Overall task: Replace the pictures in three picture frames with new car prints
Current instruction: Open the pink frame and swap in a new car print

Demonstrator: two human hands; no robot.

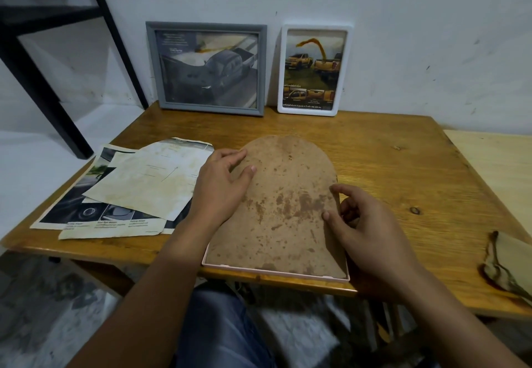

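A pink picture frame (276, 272) lies face down at the table's near edge, its stained brown backing board (285, 206) bowed upward at the far end. My left hand (223, 181) rests on the board's left side, fingers spread and thumb on the surface. My right hand (362, 223) touches the board's right edge with curled fingertips. A grey frame (205, 68) with a dark truck print and a white frame (315, 69) with a yellow truck print lean against the wall. Several loose prints (138, 186) lie to the left.
The wooden table (403, 171) stands against a white wall. A crumpled brown cloth (506, 266) lies at its right edge. A paler board (498, 163) adjoins the table on the right. A black metal shelf frame (43, 79) stands at the left.
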